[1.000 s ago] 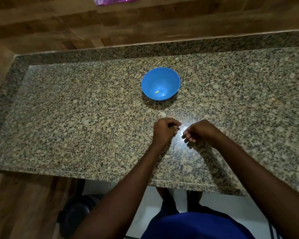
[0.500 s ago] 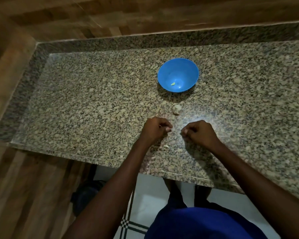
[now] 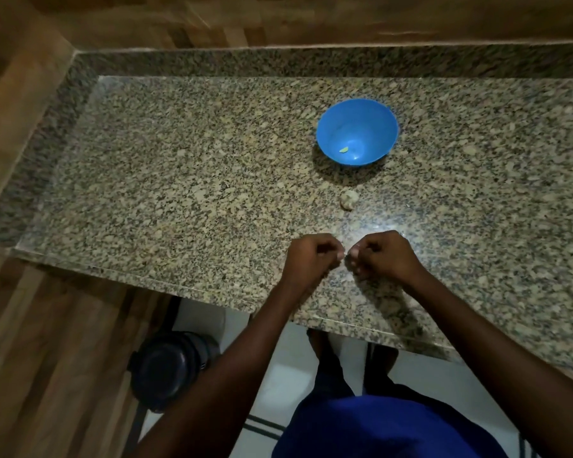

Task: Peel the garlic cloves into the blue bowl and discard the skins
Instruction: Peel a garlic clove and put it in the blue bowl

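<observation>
We observe a speckled granite worktop (image 3: 186, 180) set against wood-panelled walls, viewed from above. A blue bowl (image 3: 357, 131) stands upright on it, toward the far side and right of centre. Inside the bowl lies one small pale-green piece (image 3: 343, 149), near the bottom; we cannot tell from this view whether it is a peeled clove. Just in front of the bowl, apart from its base, a pale garlic cluster (image 3: 348, 200) rests on the worktop, untouched by either hand.

Nearer the front edge, both hands are raised close together over the worktop. The left hand (image 3: 311, 259) has its fingers curled inward, with thumb and fingertips meeting at its inner side. The right hand (image 3: 382, 256) is likewise curled, fingertips turned toward the left hand. The two sets of fingertips nearly touch. Whatever sits between them is too small and too hidden to make out, so we cannot tell whether either hand grips a clove or skin.

Below the worktop edge we note a dark round container (image 3: 169, 368) on the floor at the left, and blue clothing (image 3: 387, 431) on the person.
</observation>
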Demonstrator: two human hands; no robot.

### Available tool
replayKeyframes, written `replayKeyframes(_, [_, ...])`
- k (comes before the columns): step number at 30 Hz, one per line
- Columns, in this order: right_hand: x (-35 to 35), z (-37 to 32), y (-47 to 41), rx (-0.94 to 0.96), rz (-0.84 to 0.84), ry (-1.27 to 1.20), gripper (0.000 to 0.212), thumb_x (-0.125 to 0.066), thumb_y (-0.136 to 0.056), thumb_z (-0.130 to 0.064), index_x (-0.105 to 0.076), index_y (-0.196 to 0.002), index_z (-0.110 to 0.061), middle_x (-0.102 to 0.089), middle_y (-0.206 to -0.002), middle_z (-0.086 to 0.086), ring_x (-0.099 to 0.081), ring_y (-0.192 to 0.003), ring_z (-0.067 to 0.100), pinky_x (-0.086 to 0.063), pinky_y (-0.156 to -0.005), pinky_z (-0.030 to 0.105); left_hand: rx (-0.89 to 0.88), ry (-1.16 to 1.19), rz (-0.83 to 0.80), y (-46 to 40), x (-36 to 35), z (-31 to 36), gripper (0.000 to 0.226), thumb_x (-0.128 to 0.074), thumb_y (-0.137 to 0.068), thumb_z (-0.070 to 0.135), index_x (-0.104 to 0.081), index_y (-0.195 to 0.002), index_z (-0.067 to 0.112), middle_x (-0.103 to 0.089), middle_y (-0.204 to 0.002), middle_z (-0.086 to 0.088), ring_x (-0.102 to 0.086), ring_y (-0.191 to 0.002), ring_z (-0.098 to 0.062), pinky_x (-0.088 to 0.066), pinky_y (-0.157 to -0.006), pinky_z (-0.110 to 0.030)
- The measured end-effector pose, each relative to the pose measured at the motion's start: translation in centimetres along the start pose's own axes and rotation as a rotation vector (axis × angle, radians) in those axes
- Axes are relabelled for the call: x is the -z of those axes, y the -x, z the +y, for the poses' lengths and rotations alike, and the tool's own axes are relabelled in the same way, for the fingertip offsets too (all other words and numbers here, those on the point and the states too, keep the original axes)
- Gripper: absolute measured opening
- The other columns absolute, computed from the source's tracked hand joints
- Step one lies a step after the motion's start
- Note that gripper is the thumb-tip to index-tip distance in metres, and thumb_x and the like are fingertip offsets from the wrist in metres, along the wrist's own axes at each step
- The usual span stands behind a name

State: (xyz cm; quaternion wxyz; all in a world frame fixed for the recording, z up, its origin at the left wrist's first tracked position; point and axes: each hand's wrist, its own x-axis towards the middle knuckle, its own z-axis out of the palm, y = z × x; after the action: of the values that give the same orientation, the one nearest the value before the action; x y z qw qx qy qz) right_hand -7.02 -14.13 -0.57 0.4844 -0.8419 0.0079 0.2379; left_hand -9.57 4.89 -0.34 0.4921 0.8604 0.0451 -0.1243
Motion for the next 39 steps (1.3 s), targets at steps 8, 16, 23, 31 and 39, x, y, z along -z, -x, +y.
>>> replayKeyframes(8, [5.4,0.1,1.3,-0.139,0.03,-0.438,0.018,-0.069,-0.092,-0.007,-0.072,-0.089,0.011,-0.072,-0.077,0.024,-0.063,-0.052,0.02,-0.053,-0.05,0.024,-0.033,0.238,-0.111,-3.5,-3.2,5.5,0.013,-0.071,-0.086,0.0,-0.078,-0.092,0.009,-0.074,-0.082,-0.021,-0.069,-0.068,-0.026,-0.057,-0.063,-0.034])
replayKeyframes(16, [8.2,0.5,1.3,-0.219,0.004,-0.569,0.03,-0.049,-0.101,-0.011,-0.061,-0.074,-0.005,-0.057,-0.058,0.007,-0.049,-0.047,0.016,-0.037,-0.041,0.02,0.046,0.387,-0.163,-5.6,-5.3,8.4,0.012,-0.073,-0.084,-0.006,-0.074,-0.097,-0.006,-0.072,-0.082,-0.026,-0.069,-0.065,-0.017,-0.061,-0.063,-0.038])
replayKeyframes(23, [9.4,1.1,0.4,-0.49,-0.142,-1.099,0.026,-0.033,-0.092,-0.006,-0.041,-0.068,-0.011,-0.035,-0.05,0.0,-0.025,-0.034,0.008,-0.017,-0.032,0.017,-0.132,0.224,-0.145,-6.8,-6.5,9.1,0.01,-0.077,-0.081,-0.004,-0.078,-0.09,-0.001,-0.076,-0.08,-0.014,-0.072,-0.067,-0.02,-0.058,-0.062,-0.025])
replayKeyframes(31, [9.5,1.6,0.2,0.029,0.313,-0.046,0.03,-0.062,-0.091,-0.013,-0.069,-0.062,-0.008,-0.067,-0.055,0.004,-0.058,-0.049,0.01,-0.042,-0.051,0.02,0.314,0.532,-0.198,-7.9,-6.5,10.3,0.003,-0.073,-0.084,-0.007,-0.073,-0.084,-0.004,-0.073,-0.087,-0.027,-0.07,-0.066,-0.028,-0.062,-0.068,-0.033])
replayKeyframes(39, [9.8,0.9,0.1,-0.203,0.237,-0.514,0.022,-0.057,-0.085,-0.006,-0.068,-0.067,0.002,-0.065,-0.06,0.019,-0.053,-0.045,0.017,-0.041,-0.043,0.019,0.125,0.421,-0.185,-7.8,-6.7,9.7,0.016,-0.071,-0.087,-0.002,-0.073,-0.102,-0.007,-0.072,-0.092,-0.028,-0.068,-0.073,-0.027,-0.061,-0.069,-0.03])
